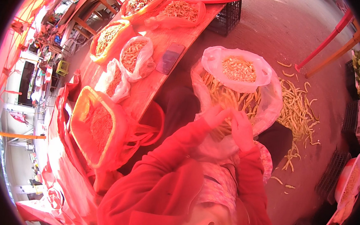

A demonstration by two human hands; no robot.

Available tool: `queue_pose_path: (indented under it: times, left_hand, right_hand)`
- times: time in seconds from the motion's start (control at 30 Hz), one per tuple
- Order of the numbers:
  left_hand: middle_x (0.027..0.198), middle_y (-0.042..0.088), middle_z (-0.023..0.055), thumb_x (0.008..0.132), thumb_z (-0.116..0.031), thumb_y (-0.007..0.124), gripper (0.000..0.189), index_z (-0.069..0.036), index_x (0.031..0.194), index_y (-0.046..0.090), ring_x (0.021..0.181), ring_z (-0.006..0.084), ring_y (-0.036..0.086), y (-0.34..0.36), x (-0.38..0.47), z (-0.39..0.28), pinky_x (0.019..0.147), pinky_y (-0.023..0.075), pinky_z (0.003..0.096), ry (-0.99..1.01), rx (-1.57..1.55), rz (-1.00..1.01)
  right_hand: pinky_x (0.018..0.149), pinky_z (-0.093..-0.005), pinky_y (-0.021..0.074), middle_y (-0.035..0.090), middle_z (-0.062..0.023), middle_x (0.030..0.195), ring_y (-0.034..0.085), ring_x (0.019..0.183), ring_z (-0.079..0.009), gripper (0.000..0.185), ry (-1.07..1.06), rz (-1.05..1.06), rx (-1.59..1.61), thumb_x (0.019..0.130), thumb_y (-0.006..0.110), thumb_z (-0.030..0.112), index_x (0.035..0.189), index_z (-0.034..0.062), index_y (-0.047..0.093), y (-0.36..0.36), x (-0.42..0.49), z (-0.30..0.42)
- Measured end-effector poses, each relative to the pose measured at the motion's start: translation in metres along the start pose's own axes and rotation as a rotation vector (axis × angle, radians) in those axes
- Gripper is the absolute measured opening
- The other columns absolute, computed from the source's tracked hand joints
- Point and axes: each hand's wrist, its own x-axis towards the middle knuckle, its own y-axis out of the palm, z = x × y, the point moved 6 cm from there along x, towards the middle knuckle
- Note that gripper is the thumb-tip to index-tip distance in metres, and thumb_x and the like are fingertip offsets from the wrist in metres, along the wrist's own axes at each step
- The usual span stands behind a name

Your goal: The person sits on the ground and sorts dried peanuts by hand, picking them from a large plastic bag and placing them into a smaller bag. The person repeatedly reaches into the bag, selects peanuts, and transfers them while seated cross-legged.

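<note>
My left hand (218, 116) and my right hand (241, 129) meet at the fingertips over a large translucent plastic bag (268, 110) in my lap. Long yellowish bean pods (214, 89) fill that bag. Blur and the fingers themselves hide whatever is pinched between them. Just beyond my fingers, a smaller pinkish plastic bag (212, 57) rests on the far part of the large one. Pale shelled beans (239, 69) lie inside it. To the right of my lap, a heap of similar pods (296, 108) spreads across the floor.
A wooden table (150, 93) on the left bears a phone (170, 58) and several open bags of dried goods, including a white bag (144, 67). Nearer stands an orange-rimmed bag of reddish flakes (100, 126). Black crates (332, 171) line the right; poles (323, 41) rise beyond the pods.
</note>
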Motion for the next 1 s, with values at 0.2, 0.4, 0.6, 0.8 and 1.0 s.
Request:
queue_pose_path:
  times: [0.2, 0.4, 0.6, 0.8, 1.0]
  left_hand:
    - [0.084, 0.060, 0.0188, 0.094, -0.023, 0.047, 0.028, 0.002, 0.099, 0.058, 0.078, 0.0291, 0.060, 0.005, -0.010, -0.017, 0.068, 0.0457, 0.0360, 0.303, 0.580, 0.156]
    - [0.082, 0.061, 0.0199, 0.093, -0.026, 0.046, 0.032, 0.002, 0.099, 0.060, 0.078, 0.0322, 0.060, 0.001, -0.012, -0.015, 0.069, 0.0459, 0.0379, 0.117, 0.355, 0.189]
    - [0.079, 0.061, 0.0207, 0.088, -0.020, 0.048, 0.025, 0.001, 0.090, 0.062, 0.075, 0.0332, 0.061, 0.001, -0.011, -0.016, 0.067, 0.0465, 0.0378, 0.093, 0.323, 0.150]
    - [0.075, 0.059, 0.0191, 0.085, -0.012, 0.046, 0.018, -0.001, 0.083, 0.061, 0.069, 0.0323, 0.058, 0.012, -0.015, -0.021, 0.064, 0.0459, 0.0384, 0.414, 0.592, 0.171]
    - [0.075, 0.060, 0.0150, 0.090, -0.019, 0.046, 0.025, 0.001, 0.086, 0.061, 0.069, 0.0246, 0.058, 0.011, -0.017, -0.016, 0.064, 0.0442, 0.0355, 0.095, 0.162, 0.102]
  right_hand:
    - [0.066, -0.0236, 0.0456, 0.058, -0.0066, 0.090, 0.060, 0.077, -0.0127, 0.015, 0.303, 0.062, 0.474, 0.088, 0.059, 0.005, 0.102, 0.0007, 0.063, 0.004, -0.002, -0.022]
    - [0.062, -0.0212, 0.0430, 0.057, -0.0026, 0.087, 0.054, 0.072, -0.0077, 0.012, 0.205, 0.048, 0.442, 0.087, 0.061, 0.003, 0.098, 0.0002, 0.064, -0.002, 0.000, -0.018]
    - [0.062, -0.0255, 0.0435, 0.056, -0.0054, 0.083, 0.055, 0.071, -0.0141, 0.011, 0.044, -0.014, 0.164, 0.083, 0.062, 0.004, 0.094, 0.0005, 0.061, -0.007, 0.002, 0.003]
    - [0.065, -0.0378, 0.0454, 0.055, -0.0118, 0.082, 0.057, 0.075, -0.0317, 0.010, -0.062, -0.118, -0.066, 0.082, 0.061, 0.009, 0.090, 0.0048, 0.057, 0.000, -0.001, 0.014]
    - [0.064, -0.0342, 0.0452, 0.058, -0.0133, 0.078, 0.058, 0.072, -0.0272, 0.011, 0.253, -0.131, 0.308, 0.088, 0.057, 0.012, 0.088, 0.0012, 0.057, 0.008, -0.001, -0.019]
